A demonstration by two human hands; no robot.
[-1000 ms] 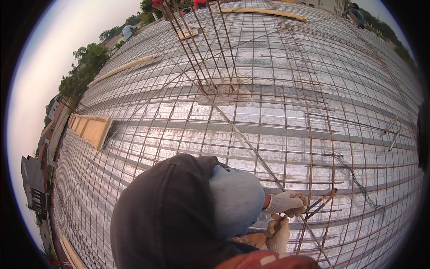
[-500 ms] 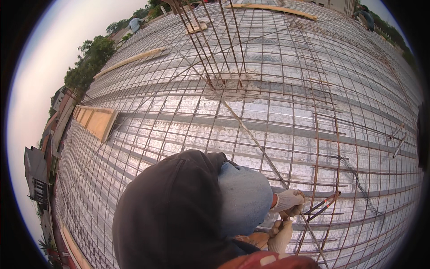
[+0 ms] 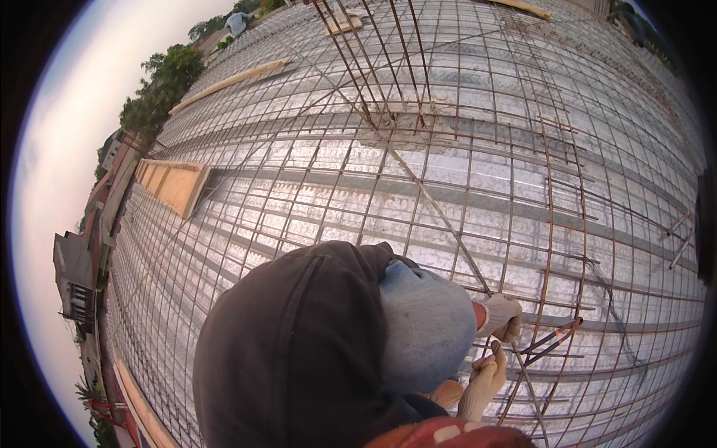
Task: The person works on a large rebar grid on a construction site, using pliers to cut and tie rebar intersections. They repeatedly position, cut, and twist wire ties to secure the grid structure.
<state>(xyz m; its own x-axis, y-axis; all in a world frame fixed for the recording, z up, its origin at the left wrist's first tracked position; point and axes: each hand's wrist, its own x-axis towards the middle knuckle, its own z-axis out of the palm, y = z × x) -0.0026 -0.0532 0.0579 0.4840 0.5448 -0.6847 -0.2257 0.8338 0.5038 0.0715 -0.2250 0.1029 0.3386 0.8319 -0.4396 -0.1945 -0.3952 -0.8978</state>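
Observation:
My left hand, in a pale knit glove, comes past a blue denim knee. Its fingers curl down at a crossing of the steel bar mesh. Just below it, my right hand, also gloved, points its bent fingers and thumb up toward the left, pressed together. A small gap separates the two hands; whatever thin piece they grip is too small to make out. Close to their right, a pincer-like tool with two dark handles rests on the mesh. A diagonal bar runs up from the hands.
Reinforcing mesh covers ribbed metal decking. Upright bars rise ahead. Loose dark wires lie at right, an open wooden form at left, planks farther off. Another person crouches far left; a second is far right.
The view has shifted, so the scene sits farther right. My right hand's fingers have drawn slightly apart from the left hand and now point upward. The pincer-like tool stays on the mesh.

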